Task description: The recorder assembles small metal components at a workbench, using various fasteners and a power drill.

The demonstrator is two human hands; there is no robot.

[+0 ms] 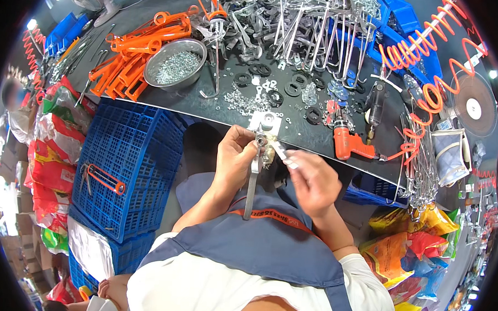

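At the bench's front edge, my left hand [235, 157] pinches a long flat metal bar [251, 192] near its upper end, where a round fitting sits. The bar hangs down in front of my apron. Close by on the right, the fingers of my right hand [317, 183] are closed on a short silver metal strip [282, 152] that reaches toward the fitting. A pale metal plate with a round knob [268, 121] sits at the edge just beyond both hands. Small nuts [240, 101] and black rings [292, 89] lie scattered past it.
Orange frames [136, 56] and a metal bowl of small fasteners [178, 66] stand at left. Metal levers and rods [288, 29] pile up at the back. An orange power driver [347, 140] lies right, under coiled red hoses [403, 56]. Blue crates [126, 167] stand beside my left.
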